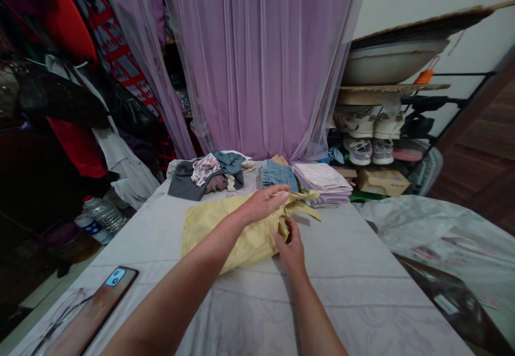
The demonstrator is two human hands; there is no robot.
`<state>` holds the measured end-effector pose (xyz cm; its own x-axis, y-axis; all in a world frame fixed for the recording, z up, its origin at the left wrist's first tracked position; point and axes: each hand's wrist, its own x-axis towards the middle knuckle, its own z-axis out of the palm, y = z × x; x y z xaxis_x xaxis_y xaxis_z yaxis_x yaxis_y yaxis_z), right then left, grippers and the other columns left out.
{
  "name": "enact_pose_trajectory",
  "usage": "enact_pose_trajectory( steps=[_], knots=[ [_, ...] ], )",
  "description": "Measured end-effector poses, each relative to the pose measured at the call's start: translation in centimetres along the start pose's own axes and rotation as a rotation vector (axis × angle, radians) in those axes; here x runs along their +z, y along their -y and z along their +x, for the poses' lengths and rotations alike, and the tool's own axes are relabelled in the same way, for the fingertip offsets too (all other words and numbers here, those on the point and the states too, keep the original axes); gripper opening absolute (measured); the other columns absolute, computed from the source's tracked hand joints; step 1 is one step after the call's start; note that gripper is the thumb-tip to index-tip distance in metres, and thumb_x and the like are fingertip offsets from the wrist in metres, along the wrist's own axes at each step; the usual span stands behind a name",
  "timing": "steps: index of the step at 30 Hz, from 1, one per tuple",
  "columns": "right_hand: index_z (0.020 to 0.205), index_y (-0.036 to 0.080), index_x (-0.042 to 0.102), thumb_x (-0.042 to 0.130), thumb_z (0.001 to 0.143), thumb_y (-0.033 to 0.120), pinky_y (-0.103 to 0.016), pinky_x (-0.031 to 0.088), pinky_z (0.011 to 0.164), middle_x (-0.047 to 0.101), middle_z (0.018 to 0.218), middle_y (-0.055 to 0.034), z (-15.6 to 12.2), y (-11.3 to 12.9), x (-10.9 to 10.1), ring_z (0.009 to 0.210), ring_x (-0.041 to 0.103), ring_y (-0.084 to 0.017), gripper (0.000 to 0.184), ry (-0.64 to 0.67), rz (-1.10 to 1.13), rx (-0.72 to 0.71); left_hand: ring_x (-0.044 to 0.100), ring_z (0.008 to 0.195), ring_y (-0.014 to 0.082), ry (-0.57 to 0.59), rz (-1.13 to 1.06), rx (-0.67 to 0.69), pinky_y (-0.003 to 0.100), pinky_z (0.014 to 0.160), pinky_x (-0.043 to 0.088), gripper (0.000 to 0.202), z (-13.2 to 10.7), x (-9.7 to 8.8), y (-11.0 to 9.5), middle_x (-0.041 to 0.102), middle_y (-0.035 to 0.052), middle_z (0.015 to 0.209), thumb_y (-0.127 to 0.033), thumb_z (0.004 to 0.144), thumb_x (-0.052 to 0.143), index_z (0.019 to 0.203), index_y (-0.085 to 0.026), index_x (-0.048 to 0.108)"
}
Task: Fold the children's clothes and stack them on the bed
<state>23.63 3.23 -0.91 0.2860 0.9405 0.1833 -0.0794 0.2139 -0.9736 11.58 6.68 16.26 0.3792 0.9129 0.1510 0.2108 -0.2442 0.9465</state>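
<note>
A yellow garment (237,230) with loose tie ends lies flat across the middle of the cloth-covered surface. My left hand (267,203) rests on its upper side near the gathered end, fingers stretched out and flat. At that same bunched end, my right hand (290,243) has thumb and fingers closed around the edge of the fabric. Behind the garment sit a folded pair of fringed denim shorts (278,175) and a stack of folded white and lilac cloth (322,182). To the left is a loose heap of dark and patterned clothes (213,173).
A phone (98,305) and a thin cable lie at the left front. Plastic bottles (102,214) stand beyond the left edge. Purple curtains (261,66) hang at the back. A shoe rack with sneakers (368,149) and a plastic-wrapped bundle (446,238) are on the right.
</note>
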Motion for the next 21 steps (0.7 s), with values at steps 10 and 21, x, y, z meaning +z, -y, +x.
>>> enact_pose_trajectory(
  steps=[10,21],
  knots=[
    [0.139,0.021,0.047,0.064,0.070,0.047,-0.038,0.049,0.093,0.065,0.121,-0.0113,0.9,-1.0,-0.4,0.105,0.063,-0.023,0.075,-0.077,0.044,0.124,0.045,0.134,0.0296,0.160,0.824,-0.321,0.042,0.112,0.034,0.059,-13.0,-4.4,6.6,0.050,0.0104,0.145,-0.042,0.071,0.071,0.124,-0.022,0.059],
    [0.132,0.020,0.055,0.060,0.078,0.053,-0.041,0.048,0.095,0.064,0.124,-0.0123,0.6,-0.8,-1.0,0.113,0.060,-0.025,0.064,-0.079,0.040,0.103,0.059,0.115,0.0258,0.103,1.005,-0.348,0.037,0.097,0.044,0.025,-17.2,-4.9,6.4,0.064,0.0069,0.124,-0.036,0.079,0.062,0.100,-0.022,0.059]
  ],
)
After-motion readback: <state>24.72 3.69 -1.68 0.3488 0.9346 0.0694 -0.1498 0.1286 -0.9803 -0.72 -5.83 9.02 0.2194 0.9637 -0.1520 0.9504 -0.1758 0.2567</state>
